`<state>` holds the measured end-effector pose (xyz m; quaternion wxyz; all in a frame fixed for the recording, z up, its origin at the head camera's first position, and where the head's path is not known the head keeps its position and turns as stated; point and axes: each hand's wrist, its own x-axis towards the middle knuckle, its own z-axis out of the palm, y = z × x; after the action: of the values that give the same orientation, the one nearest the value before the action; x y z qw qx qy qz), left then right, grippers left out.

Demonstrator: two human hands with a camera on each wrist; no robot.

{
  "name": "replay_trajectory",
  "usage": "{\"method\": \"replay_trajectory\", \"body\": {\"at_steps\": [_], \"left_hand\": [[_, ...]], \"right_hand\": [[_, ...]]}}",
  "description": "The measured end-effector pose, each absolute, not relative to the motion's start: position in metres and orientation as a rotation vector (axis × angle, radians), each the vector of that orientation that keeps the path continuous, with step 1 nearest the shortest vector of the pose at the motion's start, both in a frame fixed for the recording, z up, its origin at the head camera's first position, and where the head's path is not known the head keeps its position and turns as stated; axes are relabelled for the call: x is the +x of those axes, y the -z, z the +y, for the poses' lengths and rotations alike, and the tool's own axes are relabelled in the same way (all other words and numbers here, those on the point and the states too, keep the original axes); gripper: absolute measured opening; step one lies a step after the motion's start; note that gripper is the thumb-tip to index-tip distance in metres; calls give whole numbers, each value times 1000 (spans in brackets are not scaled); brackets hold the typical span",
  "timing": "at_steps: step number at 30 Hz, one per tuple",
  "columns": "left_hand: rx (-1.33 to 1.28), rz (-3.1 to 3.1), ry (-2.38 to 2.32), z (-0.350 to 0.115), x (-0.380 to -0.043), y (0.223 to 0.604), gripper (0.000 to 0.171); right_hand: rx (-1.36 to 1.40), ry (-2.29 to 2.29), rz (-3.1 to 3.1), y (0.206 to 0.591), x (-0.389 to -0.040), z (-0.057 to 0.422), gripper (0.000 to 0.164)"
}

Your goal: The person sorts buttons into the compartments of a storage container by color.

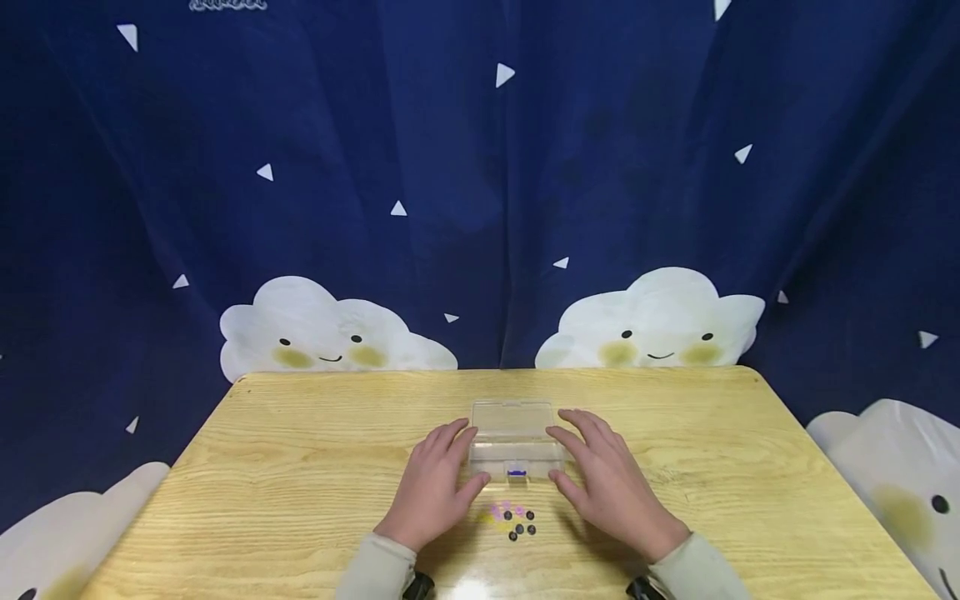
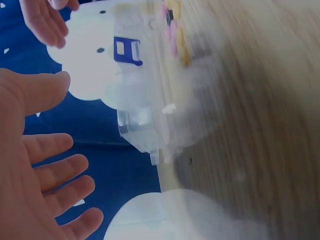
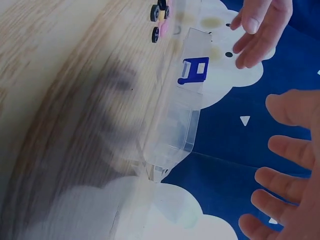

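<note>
A clear plastic box (image 1: 487,455) stands on the table, its see-through lid (image 1: 513,419) laid back on the far side. On its front face is a blue clasp (image 3: 195,70). My left hand (image 1: 429,485) is held at the box's left side, fingers spread and loosely bent, nothing in it. Mirroring it on the right, my right hand (image 1: 613,487) is spread with bare fingers near the box's right end. Just in front of the box lie several small black wheel-like rings (image 1: 520,529), with pink pieces (image 1: 506,505) and yellow pieces (image 1: 487,517) among them.
The light wooden table (image 1: 315,467) runs on to both sides of the box. Behind its far edge hangs a dark blue curtain (image 1: 450,250) printed with white clouds and triangles. Dark straps show at both wrists by the sleeves.
</note>
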<state>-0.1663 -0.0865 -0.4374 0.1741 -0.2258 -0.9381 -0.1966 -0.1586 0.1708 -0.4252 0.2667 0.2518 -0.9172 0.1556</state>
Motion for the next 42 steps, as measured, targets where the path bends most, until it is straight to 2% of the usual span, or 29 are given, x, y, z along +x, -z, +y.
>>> {"method": "replay_trajectory", "body": {"at_steps": [22,31,42], "left_hand": [[-637,-2834,914,-103,-186,441,54],[-607,-2862,995,-107,-189,444,54],[-655,-2906,1091,-110,-203,452,60]], "right_hand": [[698,-437,-2541,424,-155,174,51],[727,-427,-2535,422,-155,172,46],[771,-413,-2494,424,-153,168,45]]}}
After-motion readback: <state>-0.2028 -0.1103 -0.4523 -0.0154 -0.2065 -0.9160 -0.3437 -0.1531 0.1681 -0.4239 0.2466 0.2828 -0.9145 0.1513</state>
